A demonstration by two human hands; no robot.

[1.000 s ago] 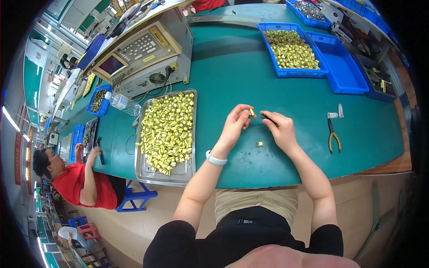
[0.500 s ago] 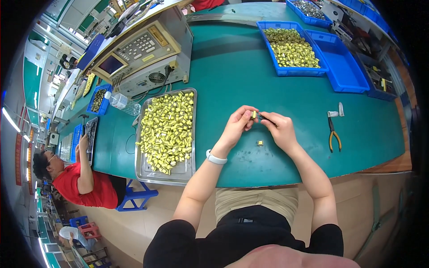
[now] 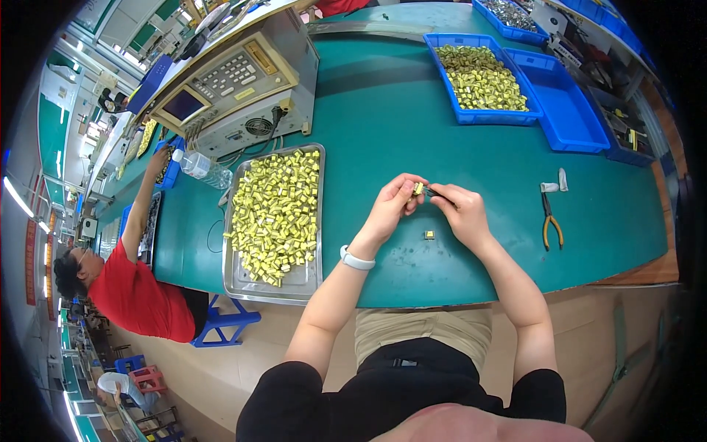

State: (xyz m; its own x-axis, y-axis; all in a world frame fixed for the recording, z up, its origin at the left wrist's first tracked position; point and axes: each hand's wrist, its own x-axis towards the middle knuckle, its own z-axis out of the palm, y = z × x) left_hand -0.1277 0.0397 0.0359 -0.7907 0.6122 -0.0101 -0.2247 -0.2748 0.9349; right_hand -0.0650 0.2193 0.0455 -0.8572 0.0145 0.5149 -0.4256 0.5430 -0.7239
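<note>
My left hand pinches a small yellow-taped transformer between thumb and fingertips, above the green table. My right hand is closed round a slim dark tool, perhaps tweezers, whose tip meets the transformer or lies right beside it. Fingers hide most of the tool. Below my hands, another small transformer lies alone on the tabletop. To the left, a metal tray holds a heap of similar yellow transformers.
Pliers with orange handles lie at right. A blue bin of yellow transformers and another blue bin stand at the back right. A bench instrument and a plastic bottle stand at left, near a person in red.
My hands have barely moved and keep their hold on the transformer and tool. At left, the person in red has stretched an arm to a small blue bin.
</note>
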